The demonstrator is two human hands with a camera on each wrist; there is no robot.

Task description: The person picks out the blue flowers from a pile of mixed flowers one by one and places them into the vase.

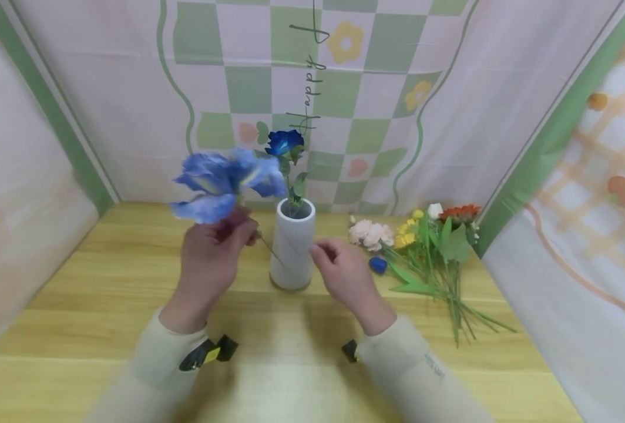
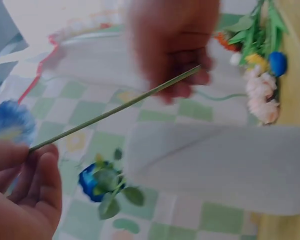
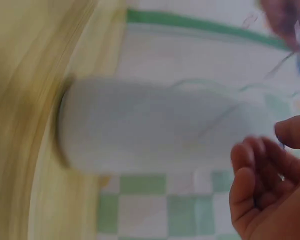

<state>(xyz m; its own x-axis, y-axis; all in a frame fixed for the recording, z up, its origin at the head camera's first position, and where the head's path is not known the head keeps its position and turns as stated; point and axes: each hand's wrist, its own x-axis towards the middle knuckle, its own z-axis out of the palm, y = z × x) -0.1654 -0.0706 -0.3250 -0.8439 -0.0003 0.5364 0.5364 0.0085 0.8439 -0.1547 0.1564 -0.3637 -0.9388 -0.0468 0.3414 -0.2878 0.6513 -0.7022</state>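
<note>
The left hand [image 1: 209,264] pinches the green stem of a light-blue flower [image 1: 222,179] just under its bloom, left of a white vase [image 1: 293,252]. In the left wrist view the bare stem [image 2: 105,115] slants away from the fingers of the left hand [image 2: 25,187]. A darker blue rose [image 1: 285,143] with leaves stands upright in the vase. The right hand [image 1: 349,279] is beside the vase on its right; in the right wrist view its fingers [image 3: 255,170] are loosely bent, thumb apart, holding nothing.
On the wooden table [image 1: 133,258], right of the vase, lie pink flowers [image 1: 370,234], yellow flowers [image 1: 406,233], a red-orange flower [image 1: 459,212], a blue bud [image 1: 378,265] and several green stems. A checkered cloth [image 1: 249,88] hangs behind, with pale cloths at both sides.
</note>
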